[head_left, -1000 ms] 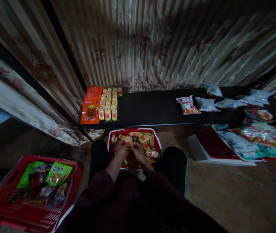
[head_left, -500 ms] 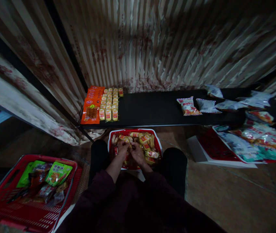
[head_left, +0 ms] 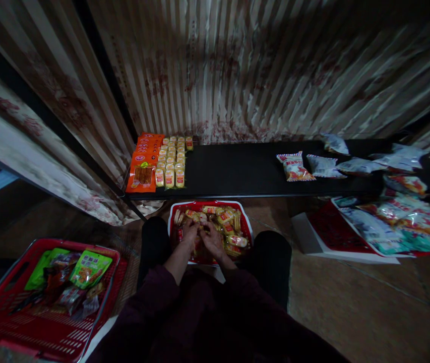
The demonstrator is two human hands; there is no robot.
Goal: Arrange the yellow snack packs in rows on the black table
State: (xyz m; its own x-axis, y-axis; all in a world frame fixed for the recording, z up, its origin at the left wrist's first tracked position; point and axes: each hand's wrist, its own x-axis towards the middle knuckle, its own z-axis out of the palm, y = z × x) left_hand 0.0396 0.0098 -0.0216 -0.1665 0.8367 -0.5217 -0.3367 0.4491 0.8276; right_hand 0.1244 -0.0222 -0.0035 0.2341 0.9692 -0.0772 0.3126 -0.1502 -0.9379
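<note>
Head view: left hand [head_left: 189,233] and right hand [head_left: 212,242], fingertips close together, lie over yellow packets [head_left: 225,217] in the red-and-white basket [head_left: 207,202], cannot tell if clamped on one; step judged as handling packets, next move likely needing a secure pinch.

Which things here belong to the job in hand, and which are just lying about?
Likely in use:
left hand and right hand, fingers among the packs
middle basket
yellow packs in it
shelf, bearing rows of similar packs

Likely just lying about:
orange packs
left basket
green packs
right basket
snack bags
</note>
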